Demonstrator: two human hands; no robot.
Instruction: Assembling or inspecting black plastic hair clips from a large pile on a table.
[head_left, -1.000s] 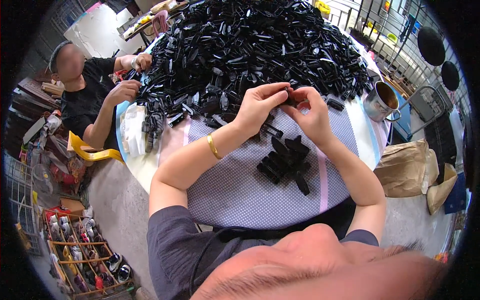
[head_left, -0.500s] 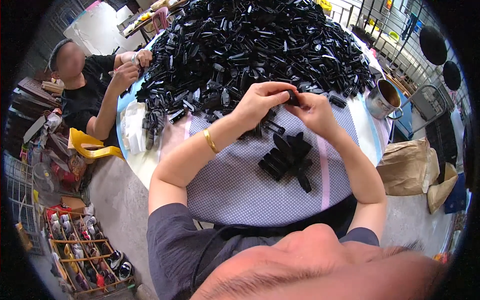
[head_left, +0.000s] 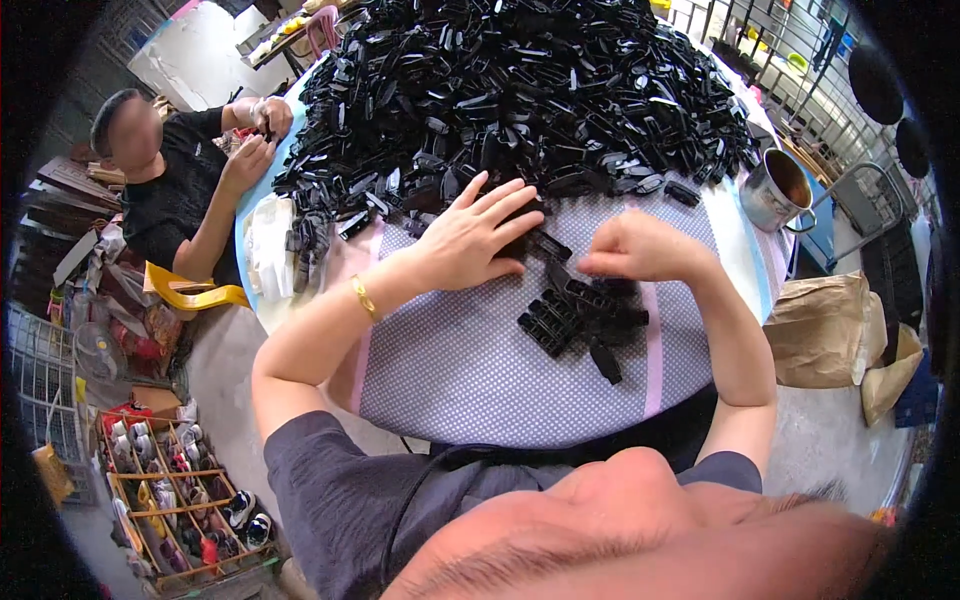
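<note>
The person's left hand (head_left: 478, 232) lies flat and open, fingers spread, palm down on the near edge of the big heap of black plastic parts (head_left: 520, 90), its fingertips reaching in among the loose pieces and gripping nothing that can be seen. Just to that hand's right, a few stray black parts lie on the dotted cloth (head_left: 470, 370) that covers the round table (head_left: 745, 255). The right hand (head_left: 640, 248) is curled closed, fingers folded in toward the palm; whether it pinches a part cannot be told, since the fingers hide what is under them. Directly below and touching the underside of the right hand sits a small cluster of black parts (head_left: 578, 318), several lined up side by side in a short row, with one more lying a little nearer the person. A gold bangle (head_left: 364, 297) circles the left wrist. Beyond the right hand, past the edge of the cloth, a metal mug (head_left: 775, 190) stands upright near the table's rim. Far off to the left of the left hand, a co-worker in a black shirt (head_left: 165, 205) sits at the same table, both hands raised together at the heap's far edge. Near the left forearm, at the table's rim, a pale folded bag (head_left: 270, 245) lies beside more black parts.
</note>
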